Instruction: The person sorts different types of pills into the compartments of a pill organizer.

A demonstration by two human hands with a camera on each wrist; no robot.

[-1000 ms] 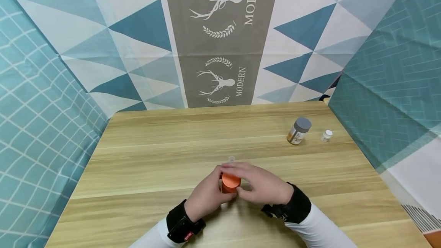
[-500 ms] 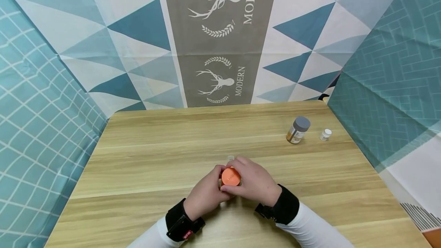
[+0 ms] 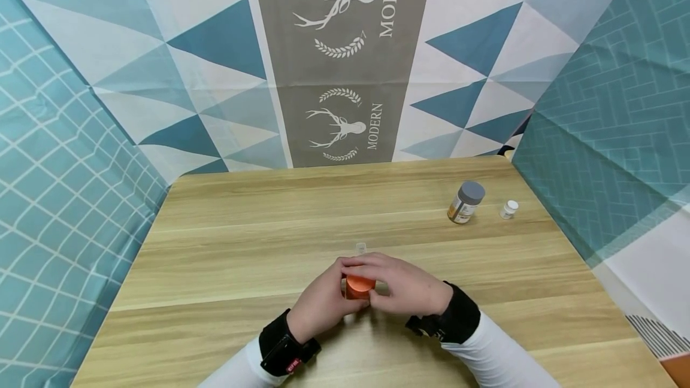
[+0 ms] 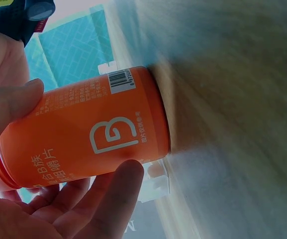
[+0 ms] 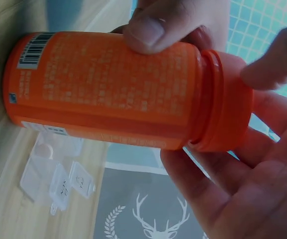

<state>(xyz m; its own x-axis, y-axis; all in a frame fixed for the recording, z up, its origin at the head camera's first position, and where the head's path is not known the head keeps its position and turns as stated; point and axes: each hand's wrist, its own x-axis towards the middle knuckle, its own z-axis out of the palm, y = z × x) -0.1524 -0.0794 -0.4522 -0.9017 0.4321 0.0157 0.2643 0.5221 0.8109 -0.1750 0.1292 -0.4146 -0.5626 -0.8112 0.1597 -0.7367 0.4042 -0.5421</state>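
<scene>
An orange bottle (image 4: pixel 83 129) with white print is upright between both hands, its base at the wooden table (image 3: pixel 242 214). My left hand (image 3: pixel 322 303) grips the bottle's body, thumb on one side and fingers on the other. My right hand (image 3: pixel 406 285) holds the orange cap (image 5: pixel 230 102) at the top, with its thumb and fingers around the rim. A ridged ring shows below the cap in the right wrist view. Just behind the bottle lies a small clear pill box (image 5: pixel 39 172) with flip lids (image 5: pixel 82 179) lifted and a round pale tablet (image 5: pixel 45 151) inside.
At the back right stand a grey-capped jar (image 3: pixel 466 202) and a small white bottle (image 3: pixel 509 209). Patterned cloth hangs behind the table's far edge and along both sides.
My right hand turned around the cap, its thumb swinging to the left, then turned back to its earlier pose. My left hand has stayed on the bottle almost still.
</scene>
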